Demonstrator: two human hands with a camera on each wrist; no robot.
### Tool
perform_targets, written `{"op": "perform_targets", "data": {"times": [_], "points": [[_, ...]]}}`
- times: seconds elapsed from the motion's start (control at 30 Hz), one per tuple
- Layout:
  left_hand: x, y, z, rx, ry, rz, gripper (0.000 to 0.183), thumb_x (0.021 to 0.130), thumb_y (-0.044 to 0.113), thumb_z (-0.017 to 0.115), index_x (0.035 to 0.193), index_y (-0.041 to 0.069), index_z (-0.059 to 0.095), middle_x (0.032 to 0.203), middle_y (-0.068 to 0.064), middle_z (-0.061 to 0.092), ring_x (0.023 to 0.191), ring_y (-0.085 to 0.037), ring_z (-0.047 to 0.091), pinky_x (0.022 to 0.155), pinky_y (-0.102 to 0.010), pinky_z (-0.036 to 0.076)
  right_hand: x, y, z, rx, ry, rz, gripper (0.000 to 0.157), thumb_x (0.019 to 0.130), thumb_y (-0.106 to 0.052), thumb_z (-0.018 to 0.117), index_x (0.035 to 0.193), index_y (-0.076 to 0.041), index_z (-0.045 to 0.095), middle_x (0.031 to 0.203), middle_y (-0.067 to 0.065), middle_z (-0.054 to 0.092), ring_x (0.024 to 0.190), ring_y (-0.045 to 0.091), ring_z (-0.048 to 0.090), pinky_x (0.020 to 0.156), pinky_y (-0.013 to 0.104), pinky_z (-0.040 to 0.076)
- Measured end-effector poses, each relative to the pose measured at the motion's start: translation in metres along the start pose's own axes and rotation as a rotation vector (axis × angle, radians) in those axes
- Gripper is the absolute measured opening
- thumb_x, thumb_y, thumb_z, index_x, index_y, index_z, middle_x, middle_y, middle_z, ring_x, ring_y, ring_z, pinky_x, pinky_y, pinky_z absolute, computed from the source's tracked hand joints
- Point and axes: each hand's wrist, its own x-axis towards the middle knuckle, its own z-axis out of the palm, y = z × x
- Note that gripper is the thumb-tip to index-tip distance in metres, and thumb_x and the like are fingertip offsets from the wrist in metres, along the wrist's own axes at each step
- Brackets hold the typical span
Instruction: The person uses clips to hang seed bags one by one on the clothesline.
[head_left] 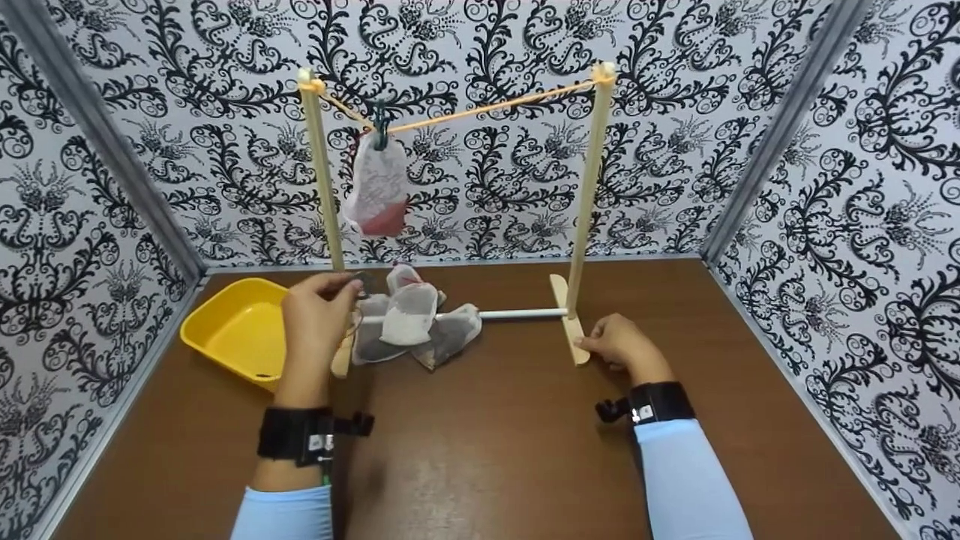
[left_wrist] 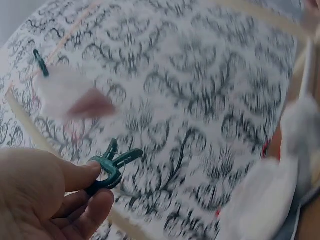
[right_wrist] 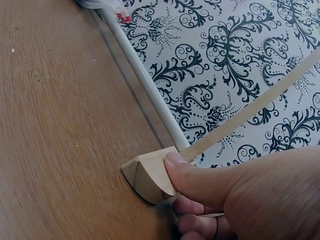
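My left hand [head_left: 319, 311] pinches a dark green clothespin [left_wrist: 109, 170] between thumb and fingers, in front of the left post [head_left: 322, 180]. My right hand [head_left: 624, 345] grips the front end of the stand's right wooden foot [right_wrist: 157, 172], thumb on top. An orange string [head_left: 487, 109] runs between the two posts. From its left part hangs a small white cloth piece [head_left: 377, 176] with a pink lower end, held by another green clothespin [head_left: 380, 136]. Several small white and grey cloth pieces [head_left: 410, 324] lie heaped around the white crossbar [head_left: 521, 314]; their exact kind is unclear.
A yellow basin [head_left: 232, 341] stands at the left, partly behind my left forearm. The brown tabletop [head_left: 480, 450] lies under everything. Patterned white walls [head_left: 480, 202] with grey frame edges enclose the back and both sides.
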Motion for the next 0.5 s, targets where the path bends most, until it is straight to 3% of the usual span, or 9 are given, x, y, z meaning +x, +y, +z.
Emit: {"op": "perform_targets", "data": {"times": [0.17, 0.4, 0.5], "points": [[-0.01, 0.01, 0.015, -0.063, -0.004, 0.0, 0.018, 0.1, 0.015, 0.089, 0.115, 0.004, 0.088, 0.107, -0.021, 0.087, 0.077, -0.004, 0.072, 0.07, -0.01, 0.057, 0.002, -0.002, 0.002, 0.013, 0.0, -0.022, 0.036, 0.104, -0.034, 0.084, 0.088, -0.008, 0.067, 0.079, -0.001, 0.057, 0.068, 0.015, 0.058, 0.059, 0.03, 0.06], [-0.026, 0.021, 0.036, -0.193, -0.071, -0.013, 0.022, 0.099, 0.006, 0.087, 0.119, -0.002, 0.086, 0.104, -0.025, 0.084, 0.071, -0.007, 0.074, 0.064, -0.017, 0.064, 0.0, -0.007, -0.005, -0.064, -0.002, -0.012, 0.035, 0.104, -0.036, 0.083, 0.089, -0.008, 0.07, 0.073, -0.001, 0.061, 0.065, 0.016, 0.061, 0.058, 0.029, 0.056], [-0.032, 0.025, 0.04, -0.264, -0.104, -0.018, 0.024, 0.1, 0.0, 0.085, 0.123, -0.006, 0.083, 0.105, -0.028, 0.08, 0.072, -0.007, 0.076, 0.066, -0.02, 0.067, -0.001, -0.017, -0.009, -0.116, 0.049, -0.072, 0.032, 0.103, -0.035, 0.083, 0.093, -0.006, 0.073, 0.078, 0.004, 0.069, 0.071, 0.019, 0.065, 0.063, 0.032, 0.055]]}}
